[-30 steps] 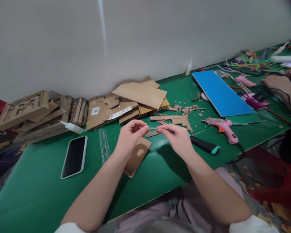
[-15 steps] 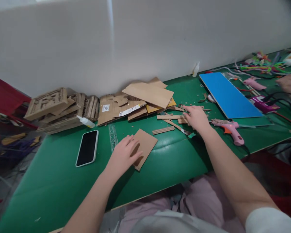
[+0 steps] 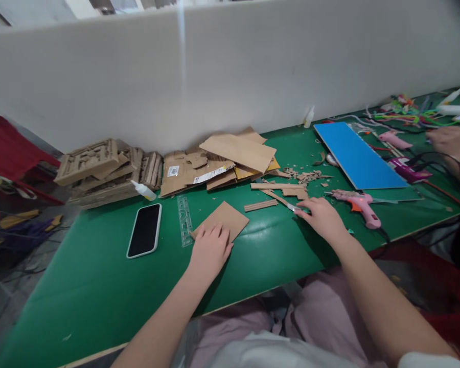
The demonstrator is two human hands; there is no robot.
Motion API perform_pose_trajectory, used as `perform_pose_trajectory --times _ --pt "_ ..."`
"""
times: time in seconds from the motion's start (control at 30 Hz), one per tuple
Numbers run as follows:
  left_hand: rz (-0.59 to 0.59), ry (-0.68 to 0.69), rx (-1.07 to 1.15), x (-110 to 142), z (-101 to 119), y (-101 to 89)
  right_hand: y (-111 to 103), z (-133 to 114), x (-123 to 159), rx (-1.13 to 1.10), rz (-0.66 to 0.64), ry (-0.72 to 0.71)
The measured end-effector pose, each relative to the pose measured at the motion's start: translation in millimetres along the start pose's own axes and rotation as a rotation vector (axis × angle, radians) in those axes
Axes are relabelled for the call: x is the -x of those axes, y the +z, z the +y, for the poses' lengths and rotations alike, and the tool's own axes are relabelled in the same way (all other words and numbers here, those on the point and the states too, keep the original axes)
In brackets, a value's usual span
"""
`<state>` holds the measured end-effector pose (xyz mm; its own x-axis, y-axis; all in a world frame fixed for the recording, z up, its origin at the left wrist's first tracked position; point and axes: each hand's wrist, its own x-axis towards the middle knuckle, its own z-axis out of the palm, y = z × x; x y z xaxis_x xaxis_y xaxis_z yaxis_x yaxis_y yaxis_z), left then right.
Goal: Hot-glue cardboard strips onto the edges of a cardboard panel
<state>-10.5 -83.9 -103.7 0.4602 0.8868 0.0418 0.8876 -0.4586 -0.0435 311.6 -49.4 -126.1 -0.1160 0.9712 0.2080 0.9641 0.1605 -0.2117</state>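
Note:
My left hand lies with its fingers stretched over a small brown cardboard piece, pressing on its near part. A clear plastic stencil ruler lies just left of that piece. My right hand has thumb and fingers closed round a utility knife; its silvery blade end points left, and most of the handle is hidden under the hand. Close beyond the knife are cut cardboard strips, and a short corrugated strip rests to its left.
A phone and a glue bottle lie at left, before stacked cardboard. Cardboard sheets lean at the wall. To the right are a pink glue gun, a blue board and another person's hand.
My right hand has come nearer from the cardboard scraps and taken hold of the utility knife. My left hand has settled flat on the cardboard piece. The view has shifted slightly.

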Motion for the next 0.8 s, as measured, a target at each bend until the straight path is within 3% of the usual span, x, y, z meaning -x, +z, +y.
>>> perform_pose_trajectory --times 0.1,0.17,0.23,0.47,0.63,0.8 --pt "-0.009 0.033 0.006 -0.1 -8.4 2.3 -7.3 13.7 26.6 0.002 0.024 0.033" --pt "-0.012 0.051 0.016 -0.8 -11.6 4.3 -10.6 18.1 27.5 -0.008 0.020 0.027" --pt "-0.016 0.057 0.027 -1.3 -12.3 6.3 -10.6 17.8 11.8 -0.020 0.003 -0.001" --pt "0.001 0.071 0.043 1.9 -10.4 10.0 10.6 4.3 -82.9 -0.014 -0.100 -0.142" --pt "0.030 0.125 0.029 3.5 -13.5 9.6 15.6 0.4 -100.3 0.008 -0.130 -0.160" --pt "0.037 0.157 0.044 7.4 -18.5 13.2 -8.3 -3.8 -107.1 -0.055 -0.158 -0.130"
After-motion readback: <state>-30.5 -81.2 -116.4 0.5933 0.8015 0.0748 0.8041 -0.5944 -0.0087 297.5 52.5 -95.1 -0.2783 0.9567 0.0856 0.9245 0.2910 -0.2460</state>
